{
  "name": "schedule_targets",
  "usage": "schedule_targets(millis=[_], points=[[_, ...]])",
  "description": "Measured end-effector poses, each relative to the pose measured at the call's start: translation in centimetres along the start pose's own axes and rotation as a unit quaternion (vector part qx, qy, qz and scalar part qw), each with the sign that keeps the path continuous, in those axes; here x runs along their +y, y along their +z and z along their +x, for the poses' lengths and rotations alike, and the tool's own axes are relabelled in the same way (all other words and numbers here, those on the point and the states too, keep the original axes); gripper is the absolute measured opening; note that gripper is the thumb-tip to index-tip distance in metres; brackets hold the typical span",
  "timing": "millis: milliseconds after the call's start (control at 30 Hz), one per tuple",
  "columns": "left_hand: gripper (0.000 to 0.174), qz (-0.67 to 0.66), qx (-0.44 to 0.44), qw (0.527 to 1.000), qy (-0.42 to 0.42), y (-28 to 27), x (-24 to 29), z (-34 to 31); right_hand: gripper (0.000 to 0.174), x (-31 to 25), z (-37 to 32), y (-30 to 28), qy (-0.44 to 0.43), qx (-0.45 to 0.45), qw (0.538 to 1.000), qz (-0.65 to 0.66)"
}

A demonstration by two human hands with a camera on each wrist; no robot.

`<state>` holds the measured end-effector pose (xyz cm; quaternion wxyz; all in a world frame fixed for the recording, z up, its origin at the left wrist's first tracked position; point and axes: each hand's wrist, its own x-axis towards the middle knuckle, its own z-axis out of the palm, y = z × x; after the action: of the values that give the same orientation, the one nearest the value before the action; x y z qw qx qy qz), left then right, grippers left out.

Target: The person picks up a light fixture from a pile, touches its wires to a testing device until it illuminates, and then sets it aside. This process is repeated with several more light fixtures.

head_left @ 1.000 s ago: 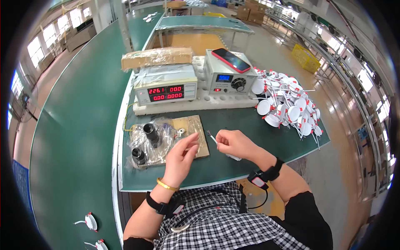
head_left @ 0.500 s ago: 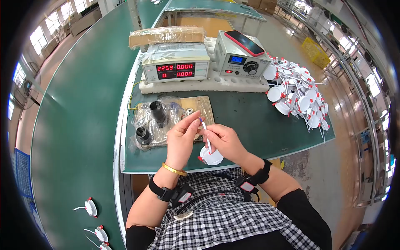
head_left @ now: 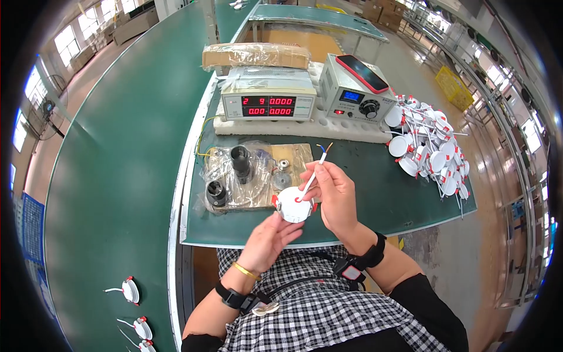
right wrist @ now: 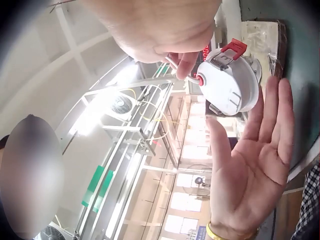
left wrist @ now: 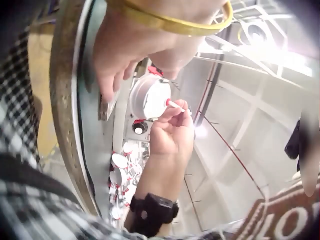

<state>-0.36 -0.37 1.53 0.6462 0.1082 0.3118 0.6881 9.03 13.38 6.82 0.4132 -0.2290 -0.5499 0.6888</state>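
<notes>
A round white downlight (head_left: pixel 292 206) with red-tipped spring clips hangs over the near part of the bench. My right hand (head_left: pixel 336 198) pinches its white cable (head_left: pixel 323 158), whose blue and brown wire ends stand apart above the fingers. Just below the lamp's near rim is my left hand (head_left: pixel 267 242), fingers extended. In the right wrist view the left palm (right wrist: pixel 252 167) faces up, fingers straight, beside the lamp body (right wrist: pixel 227 86). The left wrist view shows the lamp (left wrist: pixel 151 98) between both hands, its cable running to the right fingertips.
A board (head_left: pixel 304 154) with two black cylindrical sockets (head_left: pixel 240 164) under plastic film lies left of the hands. Behind it stand a red-digit meter (head_left: pixel 268 105) and a dial power unit (head_left: pixel 359 97) with a phone on top. More downlights (head_left: pixel 431 149) are heaped at right.
My left hand has left the wire ends and come down to the lamp's near rim. The lamp has risen with its cable in my right hand, and the wire ends now show spread.
</notes>
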Motion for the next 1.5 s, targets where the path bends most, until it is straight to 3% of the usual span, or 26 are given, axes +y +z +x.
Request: schedule_targets(millis=[133,200,433,567,733,933,1167,1500], points=[[0.042,-0.002,-0.037,0.999,0.004,0.9,-0.6,0.7,0.024,0.0,0.4,-0.1,0.008,-0.014,0.999,-0.028],[0.039,-0.008,-0.040,0.999,-0.005,0.7,-0.8,0.8,0.022,-0.6,0.6,-0.5,-0.005,-0.023,0.982,-0.188],[0.033,0.094,-0.025,0.994,-0.041,0.2,-0.7,1.4,0.022,2.1,2.1,-1.9,-0.025,-0.049,0.903,-0.426],[0.038,0.069,-0.026,0.993,-0.091,0.1,-0.8,1.5,0.024,3.3,3.1,-2.7,0.009,-0.082,0.885,-0.458],[0.038,0.025,-0.045,0.997,-0.059,0.0,-1.4,1.7,0.027,4.0,3.7,-2.7,0.114,-0.102,0.883,-0.443],[0.035,0.094,-0.032,0.995,0.005,-0.4,-1.5,1.6,0.028,4.2,3.7,-2.0,0.137,-0.103,0.889,-0.425],[0.037,0.006,-0.005,0.999,-0.044,-0.3,-0.9,1.5,0.026,5.3,4.5,-2.1,0.115,-0.096,0.862,-0.485],[0.038,0.097,-0.013,0.994,-0.048,-1.3,-2.0,2.1,0.027,5.1,4.4,-2.1,0.069,-0.113,0.855,-0.502]])
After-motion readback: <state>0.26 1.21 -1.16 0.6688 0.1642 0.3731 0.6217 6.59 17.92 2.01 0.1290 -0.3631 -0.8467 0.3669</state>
